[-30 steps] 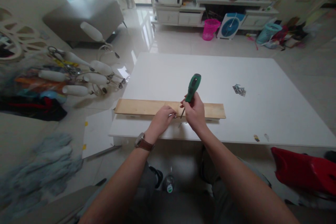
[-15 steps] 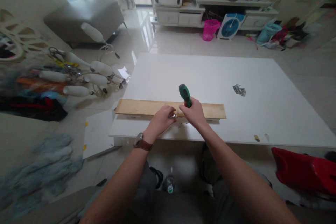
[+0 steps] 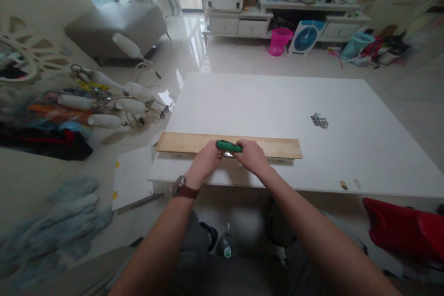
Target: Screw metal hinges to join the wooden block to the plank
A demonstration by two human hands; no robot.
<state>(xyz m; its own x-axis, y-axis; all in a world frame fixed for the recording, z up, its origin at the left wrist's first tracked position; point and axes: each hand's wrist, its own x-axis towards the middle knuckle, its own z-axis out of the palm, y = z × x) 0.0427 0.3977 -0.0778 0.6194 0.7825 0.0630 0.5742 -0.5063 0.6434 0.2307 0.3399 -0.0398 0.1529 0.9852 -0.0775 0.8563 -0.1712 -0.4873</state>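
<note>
Right hand [image 3: 251, 156] gripping green screwdriver [image 3: 229, 146]; left hand [image 3: 204, 162]: grip unclear; bottle label [image 3: 227, 252] unreadable.

Open passage runs between the wooden board [image 3: 282, 147] and the obstructing metal pieces [image 3: 319, 121].

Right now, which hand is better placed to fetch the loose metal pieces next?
Probably the right hand: those metal pieces lie to its right, nearer it, though it grips the green handle.
</note>
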